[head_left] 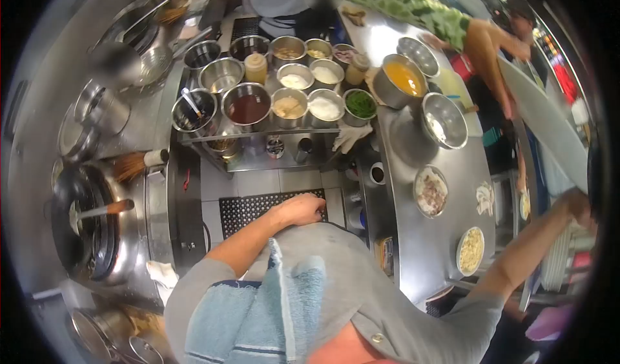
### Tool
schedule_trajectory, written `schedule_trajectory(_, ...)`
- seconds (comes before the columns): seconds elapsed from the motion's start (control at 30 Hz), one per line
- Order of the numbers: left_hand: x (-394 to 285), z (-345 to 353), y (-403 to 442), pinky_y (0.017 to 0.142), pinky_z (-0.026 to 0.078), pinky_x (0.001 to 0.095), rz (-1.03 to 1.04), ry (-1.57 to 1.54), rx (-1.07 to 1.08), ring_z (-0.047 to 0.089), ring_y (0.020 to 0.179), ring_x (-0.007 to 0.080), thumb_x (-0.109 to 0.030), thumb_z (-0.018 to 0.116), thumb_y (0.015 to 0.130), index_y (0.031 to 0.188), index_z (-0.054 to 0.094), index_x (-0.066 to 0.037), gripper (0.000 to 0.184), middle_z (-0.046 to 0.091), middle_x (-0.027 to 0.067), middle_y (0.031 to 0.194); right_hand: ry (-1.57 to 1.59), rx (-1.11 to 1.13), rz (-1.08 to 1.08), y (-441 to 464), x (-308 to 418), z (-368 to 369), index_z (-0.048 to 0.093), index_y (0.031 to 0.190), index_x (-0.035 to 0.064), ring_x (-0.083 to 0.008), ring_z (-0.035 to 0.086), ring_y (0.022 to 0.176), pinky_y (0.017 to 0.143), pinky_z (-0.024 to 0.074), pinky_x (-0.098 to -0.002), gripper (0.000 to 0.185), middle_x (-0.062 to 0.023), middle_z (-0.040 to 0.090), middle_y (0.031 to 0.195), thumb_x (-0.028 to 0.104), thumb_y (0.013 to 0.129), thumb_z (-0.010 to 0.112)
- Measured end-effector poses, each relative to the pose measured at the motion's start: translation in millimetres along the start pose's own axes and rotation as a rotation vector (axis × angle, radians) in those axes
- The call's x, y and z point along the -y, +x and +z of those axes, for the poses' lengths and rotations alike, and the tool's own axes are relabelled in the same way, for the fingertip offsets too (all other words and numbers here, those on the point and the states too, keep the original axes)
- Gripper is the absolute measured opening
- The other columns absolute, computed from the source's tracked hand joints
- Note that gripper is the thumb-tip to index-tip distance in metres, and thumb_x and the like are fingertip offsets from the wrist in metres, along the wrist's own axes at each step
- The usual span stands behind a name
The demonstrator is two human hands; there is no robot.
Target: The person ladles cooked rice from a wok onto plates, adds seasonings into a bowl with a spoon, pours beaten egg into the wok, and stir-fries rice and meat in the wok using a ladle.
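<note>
My left hand (306,209) is in front of my belly, fingers curled in, with nothing showing from it. Beyond it, above a floor mat (245,214), is a stand with steel pots: dark red sauce (247,104), white powder (324,107) and chopped greens (360,104). Far to the right, my right hand (577,209) reaches up to the lower end of a long pale shelf (542,115). Its fingers blur into the dark rim of the view, so any hold is hidden. A blue towel (258,312) hangs over my left shoulder.
On the left are a wok (84,222) with a wooden-handled tool (106,210) and a bamboo brush (135,164). The right counter (413,248) bears a rice bowl (471,251), a meat-topped bowl (431,191) and a pot of orange liquid (402,80). A co-worker's green-patterned sleeve (413,9) reaches across behind.
</note>
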State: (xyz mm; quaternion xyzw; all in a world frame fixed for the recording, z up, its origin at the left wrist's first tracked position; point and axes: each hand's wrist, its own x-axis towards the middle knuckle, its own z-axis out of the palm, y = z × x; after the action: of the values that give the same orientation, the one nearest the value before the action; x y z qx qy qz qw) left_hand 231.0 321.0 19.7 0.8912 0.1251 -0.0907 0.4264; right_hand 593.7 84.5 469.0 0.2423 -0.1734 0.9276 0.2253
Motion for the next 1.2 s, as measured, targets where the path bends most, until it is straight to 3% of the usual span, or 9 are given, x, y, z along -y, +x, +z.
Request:
schedule_trajectory(0.13,36.5,-4.7,-47.1,0.083,0.047,0.0445,-0.127,-0.057,-0.218,0.059,0.095,0.0385,-0.015,0.053,0.077,0.098,0.061,0.001,0.028,0.062,0.0226,0.099,1.451,0.030,0.509,33.6,62.3,-42.5,0.057,0.075,0.0020,-0.0202,0.048,0.051,0.047,0.0329,-0.0337,0.031,-0.0052,0.049,0.058,0.019,0.098,0.044)
schedule_trajectory(0.37,73.9,-1.8,-123.3,0.087,0.045,0.0414,-0.412,-0.094,-0.406,0.057,0.099,0.0362,-0.015,0.058,0.076,0.101,0.061,0.000,0.029,0.061,0.0208,0.101,2.025,0.059,0.535,0.9,252.1,-72.3,0.061,0.089,0.0029,-0.0158,0.053,0.060,0.047,0.0387,-0.0270,0.013,-0.0021,0.057,0.075,0.013,0.089,0.054)
schedule_trajectory(0.47,64.2,4.0,-141.3,0.083,0.047,0.0423,-0.475,-0.126,-0.588,0.058,0.093,0.0362,-0.014,0.058,0.077,0.097,0.061,0.001,0.025,0.062,0.0206,0.096,2.291,0.602,0.619,1.0,319.4,-96.6,0.064,0.100,-0.0007,-0.0167,0.062,0.076,0.064,0.0491,-0.0282,0.022,-0.0078,0.066,0.094,0.013,0.084,0.062)
schedule_trajectory(0.5,60.3,8.5,-143.3,0.081,0.047,0.0430,-0.509,-0.153,-0.641,0.059,0.091,0.0364,-0.014,0.058,0.078,0.094,0.060,0.001,0.022,0.062,0.0206,0.092,1.794,0.412,0.408,61.2,296.7,-136.5,0.064,0.105,-0.0016,-0.0167,0.064,0.082,0.072,0.0504,-0.0289,0.026,-0.0094,0.067,0.101,0.014,0.084,0.064)
schedule_trajectory(0.67,34.2,49.6,-151.9,0.072,0.050,0.0314,-0.530,-0.493,-0.990,0.065,0.077,0.0258,-0.003,0.051,0.083,0.088,0.062,0.001,0.012,0.066,0.0149,0.082,2.412,0.831,1.580,121.7,248.2,-252.3,0.063,0.102,-0.0012,-0.0187,0.063,0.086,0.080,0.0474,-0.0303,0.019,-0.0117,0.067,0.093,0.011,0.090,0.057)
schedule_trajectory(0.77,26.8,62.5,-156.6,0.074,0.051,0.0285,-0.597,-0.679,-0.990,0.066,0.079,0.0163,0.001,0.048,0.084,0.088,0.062,0.001,0.015,0.068,0.0107,0.083,3.082,1.337,1.818,126.8,171.0,-376.2,0.065,0.092,-0.0016,-0.0194,0.061,0.083,0.079,0.0480,-0.0312,0.014,-0.0096,0.066,0.090,0.007,0.090,0.054)
schedule_trajectory(0.83,31.2,61.5,-159.3,0.074,0.051,0.0272,-0.507,-0.918,-1.088,0.066,0.082,0.0152,0.001,0.049,0.087,0.094,0.060,0.001,0.013,0.067,0.0083,0.089,3.404,1.817,1.224,156.1,101.7,-461.1,0.068,0.085,0.0042,-0.0197,0.062,0.081,0.077,0.0494,-0.0312,0.010,-0.0085,0.066,0.089,0.007,0.085,0.058)
schedule_trajectory(0.97,27.1,27.7,-178.9,0.073,0.050,0.0247,-0.477,-0.994,-1.307,0.064,0.081,0.0144,-0.002,0.052,0.089,0.100,0.058,0.001,0.013,0.066,0.0076,0.093,4.373,0.690,-0.366,178.7,-14.4,-600.5,0.066,0.090,0.0046,-0.0275,0.065,0.066,0.064,0.0513,-0.0342,0.010,-0.0131,0.066,0.075,0.010,0.084,0.060)
schedule_trajectory(1.2,89.4,71.3,-238.4,0.071,0.049,0.0272,-0.671,-0.780,-1.386,0.062,0.077,0.0135,-0.020,0.055,0.093,0.093,0.063,-0.002,0.020,0.067,0.0070,0.081,3.710,1.190,-1.508,204.7,-34.1,-724.5,0.064,0.078,0.0037,-0.0248,0.062,0.057,0.062,0.0482,-0.0404,0.039,-0.0124,0.063,0.066,0.038,0.092,0.053)
